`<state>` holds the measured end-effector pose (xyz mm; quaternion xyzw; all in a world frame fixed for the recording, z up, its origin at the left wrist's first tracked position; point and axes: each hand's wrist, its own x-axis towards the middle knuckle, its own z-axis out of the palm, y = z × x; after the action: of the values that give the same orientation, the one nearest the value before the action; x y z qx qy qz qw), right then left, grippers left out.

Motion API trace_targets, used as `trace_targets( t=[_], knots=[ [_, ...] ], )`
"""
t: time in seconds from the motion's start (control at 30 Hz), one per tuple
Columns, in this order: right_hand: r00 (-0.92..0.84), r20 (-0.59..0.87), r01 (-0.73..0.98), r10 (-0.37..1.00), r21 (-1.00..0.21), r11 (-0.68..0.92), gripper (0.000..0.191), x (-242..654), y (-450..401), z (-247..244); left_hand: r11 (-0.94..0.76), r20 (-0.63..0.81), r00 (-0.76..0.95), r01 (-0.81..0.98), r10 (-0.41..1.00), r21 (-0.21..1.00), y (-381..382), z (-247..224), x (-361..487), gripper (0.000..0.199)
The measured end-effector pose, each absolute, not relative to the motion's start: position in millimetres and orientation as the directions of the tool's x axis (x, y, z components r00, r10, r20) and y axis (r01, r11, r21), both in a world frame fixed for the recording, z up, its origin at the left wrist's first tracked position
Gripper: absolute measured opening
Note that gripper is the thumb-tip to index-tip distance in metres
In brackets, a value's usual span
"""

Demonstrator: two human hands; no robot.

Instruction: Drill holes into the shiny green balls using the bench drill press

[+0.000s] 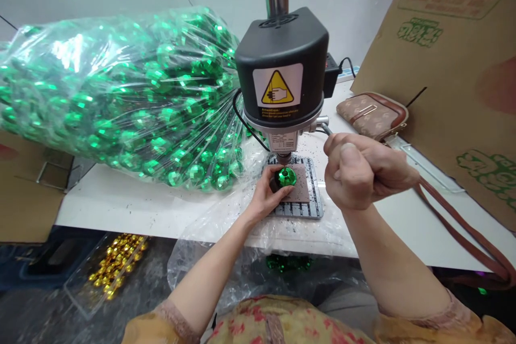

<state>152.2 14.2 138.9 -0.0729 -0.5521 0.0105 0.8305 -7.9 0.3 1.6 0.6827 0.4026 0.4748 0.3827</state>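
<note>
A black bench drill (281, 70) with a yellow warning label stands over a slotted metal base (316, 204). My left hand (268, 193) grips a shiny green faceted ball (287, 177) between thumb and fingers, on a brown board (303, 185) directly under the chuck (284, 158). My right hand (357, 172) is closed in a fist round the end of the drill's metal lever (323, 124), to the right of the machine. Dark shavings are scattered on the base and the white table (121, 204).
A large clear bag of green balls (161, 102) lies left of the drill. At right are a patterned pouch (373, 115) with a brown strap (463, 226) and a tall cardboard box (451, 64). A clear bin of gold balls (116, 263) sits low at left.
</note>
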Motion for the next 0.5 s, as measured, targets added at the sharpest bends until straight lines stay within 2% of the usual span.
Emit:
trace_targets(
  t=[0.37,0.43,0.5],
  knots=[
    [0.306,0.952,0.042,0.035,-0.050,0.998,0.042,157.1,12.9,130.6,-0.369,0.328,0.221,0.183,0.918,0.911,-0.2,2.6,-7.2,0.049],
    [0.305,0.951,0.044,0.049,-0.066,0.997,0.043,156.4,10.1,130.5,-0.364,0.324,0.216,0.181,0.921,0.914,-0.3,2.7,-7.2,0.049],
    [0.345,0.931,0.050,0.122,-0.148,0.988,0.046,153.7,7.1,137.6,-0.363,0.323,0.216,0.183,0.921,0.914,-0.5,2.9,-7.5,0.050]
  ],
)
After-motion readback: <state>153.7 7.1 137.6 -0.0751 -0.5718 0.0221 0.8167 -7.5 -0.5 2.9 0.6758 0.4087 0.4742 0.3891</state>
